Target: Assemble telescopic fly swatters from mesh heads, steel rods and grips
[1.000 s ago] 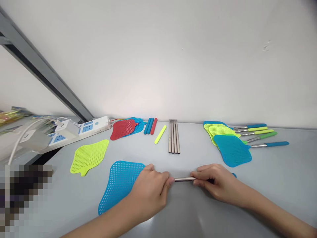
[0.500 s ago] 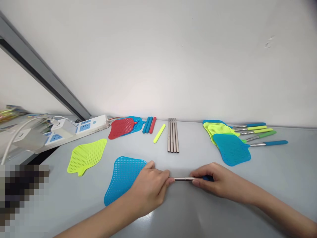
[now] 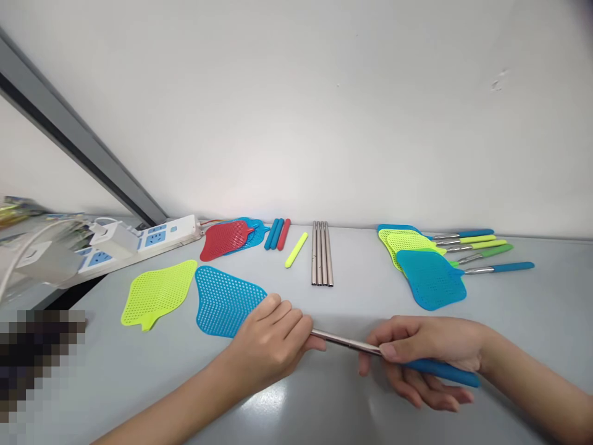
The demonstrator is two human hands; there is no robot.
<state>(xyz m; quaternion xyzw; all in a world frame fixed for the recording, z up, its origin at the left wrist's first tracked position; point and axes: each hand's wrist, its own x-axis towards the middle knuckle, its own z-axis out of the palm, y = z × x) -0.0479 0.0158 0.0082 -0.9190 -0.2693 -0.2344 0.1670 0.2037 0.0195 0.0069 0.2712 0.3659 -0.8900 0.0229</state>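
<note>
Blue fly swatter (image 3: 345, 341), with a perforated plastic head (image 3: 227, 303), slim silvery metal rod and smooth round-ended handle (image 3: 447, 372), was held aslant between both hands over the grey tabletop (image 3: 343, 408). The left hand (image 3: 275, 337) was closed where head met rod, hiding that joint. The right hand (image 3: 435, 343) had loosened: half a second earlier it pinched the rod with the handle largely hidden in the palm, but now only a light hold remained, thumb on the metal, other fingers spread, handle mostly exposed. The rod, nearly level then, sloped down rightward, and the head had turned. All three parts seemed to be joined, like the multicoloured swatters (image 3: 430, 278) lying at the right.
</note>
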